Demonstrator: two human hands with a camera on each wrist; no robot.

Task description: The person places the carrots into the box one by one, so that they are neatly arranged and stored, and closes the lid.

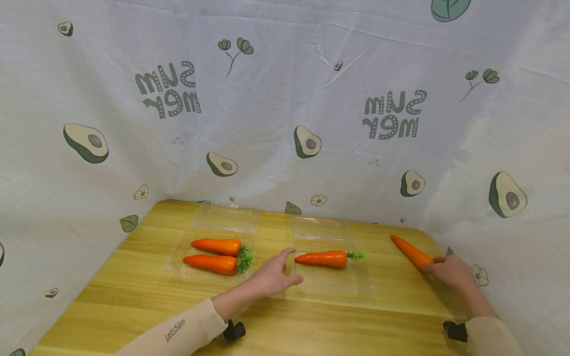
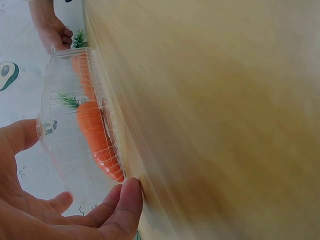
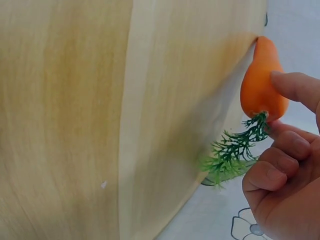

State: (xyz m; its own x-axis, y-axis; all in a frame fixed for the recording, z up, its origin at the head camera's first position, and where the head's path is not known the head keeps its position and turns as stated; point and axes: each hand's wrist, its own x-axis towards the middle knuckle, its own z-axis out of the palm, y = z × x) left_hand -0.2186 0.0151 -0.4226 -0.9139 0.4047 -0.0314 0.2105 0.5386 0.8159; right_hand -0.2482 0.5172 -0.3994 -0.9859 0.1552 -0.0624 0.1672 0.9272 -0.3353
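Observation:
At the right end of the table, my right hand (image 1: pixel 451 271) pinches a carrot (image 1: pixel 411 251) by its thick end between thumb and forefinger. In the right wrist view green leaves (image 3: pixel 235 145) hang from that carrot (image 3: pixel 264 92), and the other fingers are curled below. My left hand (image 1: pixel 271 277) has its fingers spread beside the left side of a clear plastic box (image 1: pixel 360 284); whether they touch it I cannot tell. One carrot (image 1: pixel 325 258) with a green top lies in this box, tip towards the left hand.
Left of the left hand, a second clear box (image 1: pixel 175 269) holds two carrots (image 1: pixel 215 245) side by side. Both boxes have their lids (image 1: pixel 227 216) folded back. A printed white cloth (image 1: pixel 276 99) hangs along the back and sides of the wooden table (image 1: pixel 285 321).

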